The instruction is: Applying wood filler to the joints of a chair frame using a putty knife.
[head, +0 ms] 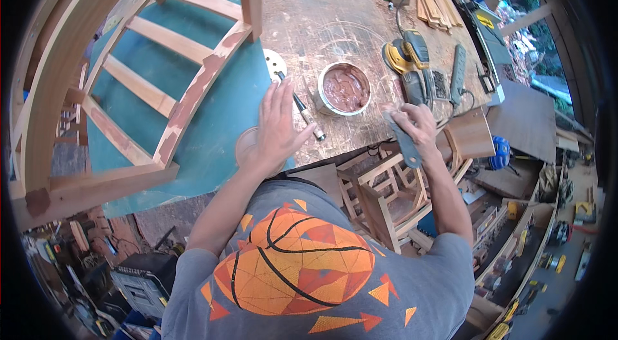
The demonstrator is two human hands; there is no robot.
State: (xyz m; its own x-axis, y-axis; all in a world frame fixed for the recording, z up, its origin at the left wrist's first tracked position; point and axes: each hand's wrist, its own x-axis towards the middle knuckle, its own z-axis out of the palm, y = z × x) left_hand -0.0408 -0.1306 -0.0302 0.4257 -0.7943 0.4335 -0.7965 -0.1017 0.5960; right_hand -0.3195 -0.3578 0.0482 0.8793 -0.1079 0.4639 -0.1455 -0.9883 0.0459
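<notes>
My right hand (419, 128) grips a putty knife (404, 142) with a blue-grey handle; reddish-brown filler clings near its blade. Left of it stands an open tub (344, 90) of that filler. Palm down, my left hand (276, 124) holds nothing, at the right edge of a teal sheet (219, 113). Beside its fingers lies a dark marker-like stick (305, 111), and a round disc (247, 144) is partly covered by my wrist. A slatted wooden chair frame (166, 40) rests on the sheet, with filler smeared along its near rail (195, 89).
A yellow-and-black orbital sander (406, 53), a power strip (457, 74) and cables occupy the bench's right side. Wood strips (432, 0) lie behind them. Below the bench edge stands another wooden frame (386, 195). Tool shelves (526, 238) line the right.
</notes>
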